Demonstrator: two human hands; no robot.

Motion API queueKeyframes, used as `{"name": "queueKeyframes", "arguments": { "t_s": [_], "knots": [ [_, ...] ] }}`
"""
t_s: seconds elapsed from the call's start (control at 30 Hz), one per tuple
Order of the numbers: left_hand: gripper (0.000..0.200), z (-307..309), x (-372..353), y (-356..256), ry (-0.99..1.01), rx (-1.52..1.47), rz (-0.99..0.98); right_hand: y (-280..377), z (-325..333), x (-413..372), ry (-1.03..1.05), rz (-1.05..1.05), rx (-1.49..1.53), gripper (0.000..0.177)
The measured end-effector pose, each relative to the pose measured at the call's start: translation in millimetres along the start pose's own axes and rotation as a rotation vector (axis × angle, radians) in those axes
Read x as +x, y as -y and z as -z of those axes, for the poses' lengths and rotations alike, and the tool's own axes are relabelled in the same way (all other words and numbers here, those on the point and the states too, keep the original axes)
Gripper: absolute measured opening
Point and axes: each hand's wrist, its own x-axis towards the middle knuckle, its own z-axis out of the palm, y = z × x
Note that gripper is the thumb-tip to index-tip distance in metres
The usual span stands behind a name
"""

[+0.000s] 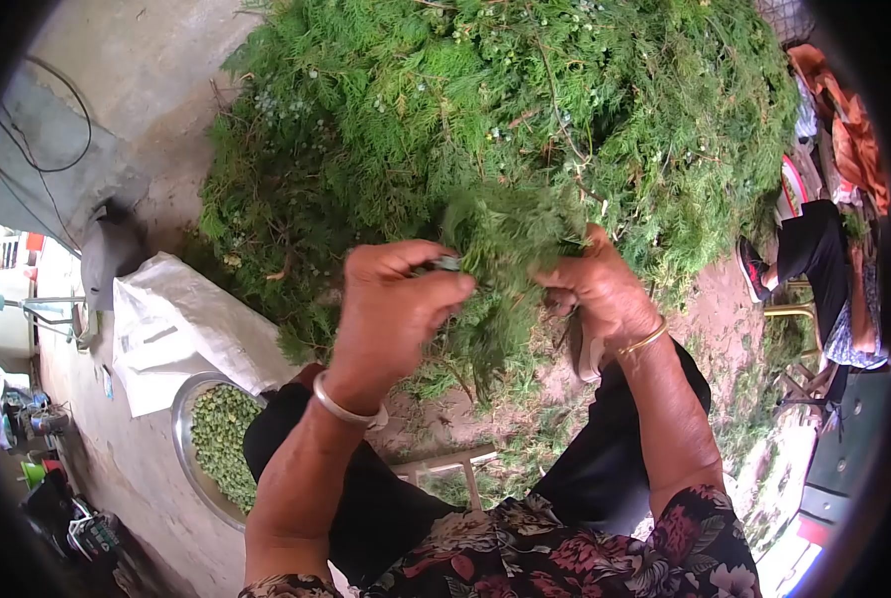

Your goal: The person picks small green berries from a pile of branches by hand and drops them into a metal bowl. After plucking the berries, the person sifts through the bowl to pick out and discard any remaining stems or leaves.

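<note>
My left hand (396, 299), with a silver bangle at its wrist, is closed in a pinch beside the sprig. A small bluish-green cone (447, 263) shows between its thumb and forefinger. My right hand (605, 294) is closed on a leafy evergreen sprig (510, 249), which is blurred by motion. The sprig hangs between both hands, in front of a large heap of cut evergreen branches (416, 110) dotted with small pale cones. Left of my knee stands a metal basin (179, 429) holding many small green cones (224, 439).
A white woven sack (191, 324) lies against the basin. Black cables (62, 149) hang at the upper left. At the right sits another person (809, 249) in dark trousers, near a stool. A wooden frame (445, 463) stands between my legs, among scattered green bits.
</note>
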Motion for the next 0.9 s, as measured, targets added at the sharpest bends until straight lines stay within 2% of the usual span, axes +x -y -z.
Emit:
{"name": "queueKeyframes", "arguments": {
  "t_s": [0.03, 0.1, 0.13, 0.17, 0.23, 0.27, 0.43, 0.5, 0.57, 0.73, 0.87, 0.9],
  "knots": [
    [0.013, 6.8, -1.2, -9.4, 0.001, 0.000, -0.001, 2.4, 2.3, -1.4, -0.001, 0.001, 0.000, 0.021],
    [0.010, 27.6, -0.8, -28.2, 0.054, -0.144, 0.132, 9.9, 13.2, -4.7, -0.049, 0.025, 0.131, 0.023],
    [0.019, 39.7, 2.1, -21.6, 0.113, -0.244, 0.129, 11.5, 17.3, -4.4, 0.043, 0.070, 0.116, 0.021],
    [0.019, 40.6, 2.5, -15.9, 0.115, -0.246, 0.127, 11.0, 22.3, -4.1, 0.042, 0.072, 0.114, 0.021],
    [0.026, 40.7, -0.1, -5.6, 0.097, -0.670, 0.169, 4.0, 33.3, -1.7, 0.058, -0.043, 0.145, 0.021],
    [0.028, 38.2, 0.3, -2.1, 0.104, -0.692, 0.175, -7.0, 38.8, 4.5, 0.070, -0.055, 0.206, 0.022],
    [0.020, 13.0, 0.5, -0.3, 0.123, -0.701, 0.175, -17.4, 41.6, 8.4, 0.177, -0.109, 0.348, 0.024],
    [0.018, 10.7, 0.9, 8.9, 0.151, -0.603, 0.250, -24.5, 40.8, 12.3, 0.188, -0.126, 0.391, 0.029],
    [0.015, 5.4, 1.0, 11.3, 0.179, -0.642, 0.287, -19.7, 35.9, 8.7, 0.175, -0.142, 0.349, 0.029],
    [0.016, -14.9, -2.8, 7.1, 0.048, -0.452, 0.213, -15.3, 24.8, 4.3, 0.170, -0.130, 0.286, 0.027],
    [0.015, -24.1, -3.8, 11.7, 0.088, -0.325, 0.137, -11.5, 20.3, 2.3, 0.204, -0.109, 0.220, 0.025],
    [0.013, -28.0, -3.3, 11.5, 0.103, -0.141, -0.008, -11.0, 20.4, 1.3, 0.220, -0.120, 0.178, 0.025]
  ]
}}
